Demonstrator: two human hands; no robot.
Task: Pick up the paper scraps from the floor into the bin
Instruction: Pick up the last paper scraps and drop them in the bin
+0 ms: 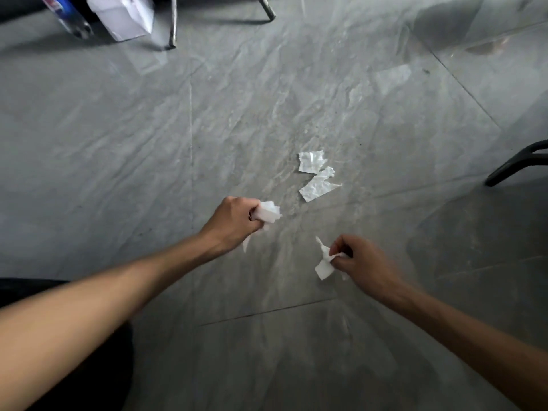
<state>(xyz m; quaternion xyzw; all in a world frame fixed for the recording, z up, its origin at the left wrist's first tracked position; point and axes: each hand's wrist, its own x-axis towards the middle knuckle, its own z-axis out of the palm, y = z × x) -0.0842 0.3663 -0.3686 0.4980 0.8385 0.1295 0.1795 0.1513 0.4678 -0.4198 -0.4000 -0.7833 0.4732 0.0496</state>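
Two white paper scraps lie on the grey tiled floor just beyond my hands: one scrap (310, 162) farther away, the other scrap (318, 188) nearer and touching its corner. My left hand (234, 225) is closed around a bunch of crumpled white scraps (269, 212) that stick out past the fingers. To the right and nearer me, my right hand (360, 262) pinches a torn white scrap (323, 264) between fingertips, held just above the floor. No bin is clearly in view.
At the far left stand a white box or bag (123, 16) and a plastic bottle with a blue label (66, 16), beside thin metal furniture legs (173, 25). A black chair base leg (516, 163) reaches in at the right edge. Something dark lies at the lower left.
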